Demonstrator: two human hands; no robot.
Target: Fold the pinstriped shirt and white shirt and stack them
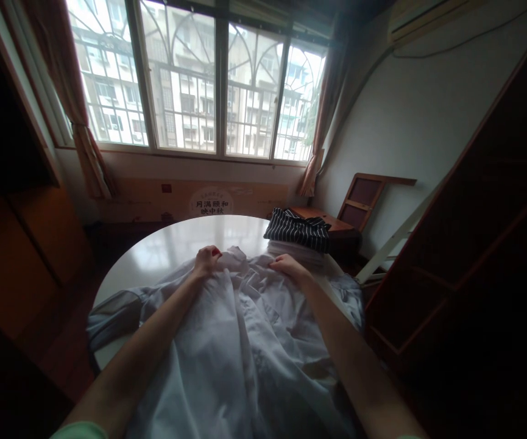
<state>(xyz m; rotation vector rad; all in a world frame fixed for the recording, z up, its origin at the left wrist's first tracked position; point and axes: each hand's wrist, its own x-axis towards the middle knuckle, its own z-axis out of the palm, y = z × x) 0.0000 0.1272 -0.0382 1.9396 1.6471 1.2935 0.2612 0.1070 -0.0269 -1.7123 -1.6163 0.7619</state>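
A white long-sleeved shirt (203,347) lies spread and wrinkled over the round white table (153,247), its collar end away from me and its lower part toward my body. My left hand (207,260) pinches the cloth left of the collar. Right of the collar, my right hand (288,266) is closed on the shirt's shoulder area. One sleeve hangs over the table's left edge, the other lies toward the right edge. Just beyond my right hand sits a folded black-and-white striped garment (297,230) on top of folded white cloth (295,251).
Behind the table, a long printed box (153,201) stands below the barred window (185,85). To the right are a wooden chair (359,198) and a pale slanted frame (391,253). Dark wooden furniture (455,244) rises close on the right, and an orange-brown cabinet (48,238) on the left.
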